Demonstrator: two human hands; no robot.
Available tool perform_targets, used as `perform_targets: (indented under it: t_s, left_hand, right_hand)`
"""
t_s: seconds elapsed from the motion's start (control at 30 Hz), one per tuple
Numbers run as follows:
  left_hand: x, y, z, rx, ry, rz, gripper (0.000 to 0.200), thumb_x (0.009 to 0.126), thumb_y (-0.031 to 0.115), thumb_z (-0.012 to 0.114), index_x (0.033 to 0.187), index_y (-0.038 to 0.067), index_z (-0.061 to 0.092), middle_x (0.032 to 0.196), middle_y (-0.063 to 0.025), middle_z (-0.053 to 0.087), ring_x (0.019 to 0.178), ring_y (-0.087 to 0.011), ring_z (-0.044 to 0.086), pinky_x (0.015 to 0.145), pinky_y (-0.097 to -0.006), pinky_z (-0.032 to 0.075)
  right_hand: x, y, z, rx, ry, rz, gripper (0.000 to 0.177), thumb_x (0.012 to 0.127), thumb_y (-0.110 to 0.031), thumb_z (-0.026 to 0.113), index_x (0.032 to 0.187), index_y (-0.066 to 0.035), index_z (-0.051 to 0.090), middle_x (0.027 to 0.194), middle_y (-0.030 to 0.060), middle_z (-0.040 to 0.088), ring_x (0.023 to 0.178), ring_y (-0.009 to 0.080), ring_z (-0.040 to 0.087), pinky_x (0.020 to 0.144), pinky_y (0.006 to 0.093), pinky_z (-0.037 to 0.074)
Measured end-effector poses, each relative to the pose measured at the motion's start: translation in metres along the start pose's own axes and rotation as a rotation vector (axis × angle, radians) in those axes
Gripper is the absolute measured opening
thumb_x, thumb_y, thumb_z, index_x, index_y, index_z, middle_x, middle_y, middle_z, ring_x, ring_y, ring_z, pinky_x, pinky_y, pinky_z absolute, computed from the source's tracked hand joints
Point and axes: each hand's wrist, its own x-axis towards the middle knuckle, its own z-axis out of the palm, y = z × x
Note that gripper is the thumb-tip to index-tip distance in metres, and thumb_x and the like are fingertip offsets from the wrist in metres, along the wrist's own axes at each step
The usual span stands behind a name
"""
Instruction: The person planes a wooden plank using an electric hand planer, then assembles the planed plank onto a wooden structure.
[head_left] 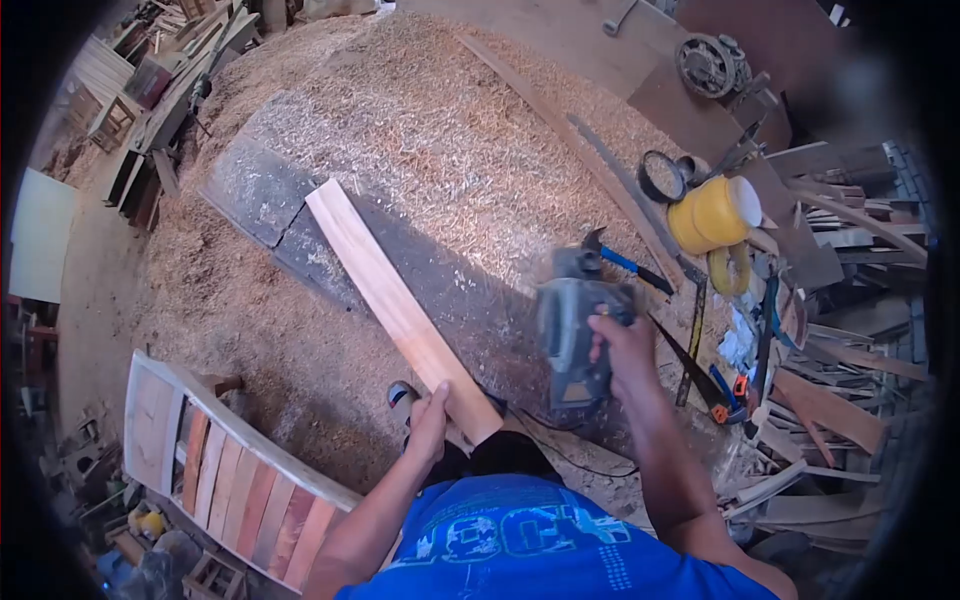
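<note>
A long pale wooden board [385,300] lies at a slant across the dusty worktop [400,225], its near end by my waist. My left hand [430,418] is closed around the left edge of that near end. To the right, an electric planer [572,340], somewhat blurred, is in my right hand [622,345], with the fingers wrapped round its handle. The planer is apart from the board. Right beside its front end is a claw hammer [637,268] with a blue and black handle.
Wood shavings [400,120] cover much of the worktop and floor. On the right stand a yellow container [705,215] and a hand saw [690,365], with scrap wood [830,410] beyond. A slatted wooden panel [235,465] stands at the lower left. A cord [575,455] runs near my legs.
</note>
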Motion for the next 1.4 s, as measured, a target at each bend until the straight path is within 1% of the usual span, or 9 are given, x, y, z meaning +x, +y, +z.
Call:
perform_targets:
  t_s: [0.03, 0.17, 0.37, 0.67, 0.73, 0.8, 0.83, 1.07, 1.4]
  left_hand:
    - [0.0, 0.006, 0.008, -0.02, 0.05, 0.076, 0.042, 0.103, 0.042, 0.058, 0.104, 0.001, 0.067, 0.074, -0.0023, 0.062, 0.06, -0.0101, 0.054, 0.058, -0.0273, 0.046]
    - [0.015, 0.033, -0.005, 0.054, 0.214, 0.301, 0.046, 0.102, 0.039, 0.06, 0.121, -0.002, 0.061, 0.083, 0.0001, 0.06, 0.072, -0.01, 0.054, 0.066, -0.0265, 0.046]
    - [0.04, 0.065, -0.016, 0.006, 0.367, 0.447, 0.038, 0.096, 0.033, 0.07, 0.11, -0.002, 0.064, 0.101, -0.0115, 0.069, 0.085, -0.0144, 0.064, 0.076, -0.0295, 0.052]
    - [0.045, 0.088, 0.039, 0.412, 0.747, 0.644, 0.03, 0.083, 0.017, 0.077, 0.098, -0.002, 0.059, 0.083, -0.0107, 0.067, 0.072, -0.0215, 0.063, 0.069, -0.0345, 0.052]
    - [0.045, 0.104, 0.064, 0.369, 0.687, 0.615, 0.036, 0.082, 0.013, 0.072, 0.109, -0.008, 0.059, 0.102, -0.0189, 0.066, 0.092, -0.0292, 0.067, 0.085, -0.0365, 0.053]
    - [0.067, 0.11, 0.067, 0.491, 0.765, 0.926, 0.051, 0.082, 0.009, 0.065, 0.127, -0.013, 0.053, 0.127, -0.0264, 0.056, 0.118, -0.0384, 0.059, 0.105, -0.0406, 0.045]
    - [0.071, 0.12, 0.063, 0.473, 0.688, 0.813, 0.064, 0.08, 0.004, 0.059, 0.139, -0.015, 0.043, 0.142, -0.0295, 0.045, 0.132, -0.0449, 0.047, 0.116, -0.0436, 0.035]
    - [0.086, 0.139, 0.085, 0.214, 0.62, 0.74, 0.072, 0.079, -0.003, 0.052, 0.147, -0.014, 0.03, 0.143, -0.0296, 0.043, 0.137, -0.0443, 0.041, 0.12, -0.0442, 0.029]
    - [0.106, 0.14, 0.127, 0.385, 0.782, 0.766, 0.078, 0.079, -0.006, 0.055, 0.151, -0.013, 0.026, 0.152, -0.0273, 0.035, 0.138, -0.044, 0.036, 0.118, -0.0484, 0.027]
  right_hand:
    - [0.005, 0.007, -0.015, -0.02, 0.05, -0.027, 0.019, 0.084, -0.007, 0.074, 0.1, -0.003, 0.064, 0.071, 0.0031, 0.058, 0.05, 0.0117, 0.053, 0.046, 0.0263, 0.044]
    - [0.032, 0.026, -0.063, -0.007, 0.173, -0.049, 0.019, 0.084, -0.009, 0.074, 0.1, -0.004, 0.065, 0.069, 0.0026, 0.057, 0.048, 0.0124, 0.053, 0.045, 0.0267, 0.044]
    - [0.053, 0.042, -0.094, 0.023, 0.146, -0.073, 0.014, 0.087, -0.009, 0.071, 0.099, -0.004, 0.065, 0.068, 0.0017, 0.057, 0.047, 0.013, 0.052, 0.044, 0.0278, 0.042]
    - [0.055, 0.049, -0.1, 0.039, 0.113, -0.057, 0.01, 0.091, -0.014, 0.069, 0.096, -0.008, 0.064, 0.067, 0.0008, 0.055, 0.048, 0.0134, 0.053, 0.043, 0.0283, 0.043]
    - [0.057, 0.054, -0.099, 0.052, 0.109, -0.071, 0.009, 0.091, -0.014, 0.069, 0.095, -0.008, 0.064, 0.067, 0.0008, 0.055, 0.047, 0.0134, 0.053, 0.043, 0.0283, 0.043]
    - [0.055, 0.054, -0.098, 0.067, 0.096, -0.086, 0.009, 0.091, -0.014, 0.069, 0.095, -0.008, 0.063, 0.066, 0.0007, 0.055, 0.047, 0.0134, 0.053, 0.042, 0.0283, 0.043]
    - [0.053, 0.051, -0.096, 0.067, 0.104, -0.068, 0.009, 0.091, -0.012, 0.069, 0.097, -0.007, 0.063, 0.067, 0.0004, 0.055, 0.046, 0.0124, 0.052, 0.042, 0.0277, 0.042]
    - [0.055, 0.053, -0.097, 0.024, 0.104, -0.075, 0.007, 0.092, -0.014, 0.067, 0.095, -0.009, 0.061, 0.066, -0.0001, 0.053, 0.046, 0.0128, 0.051, 0.04, 0.0277, 0.042]
    - [0.061, 0.06, -0.101, 0.021, 0.092, -0.085, 0.009, 0.092, -0.014, 0.068, 0.095, -0.009, 0.061, 0.066, 0.0003, 0.052, 0.045, 0.0135, 0.051, 0.04, 0.0285, 0.043]
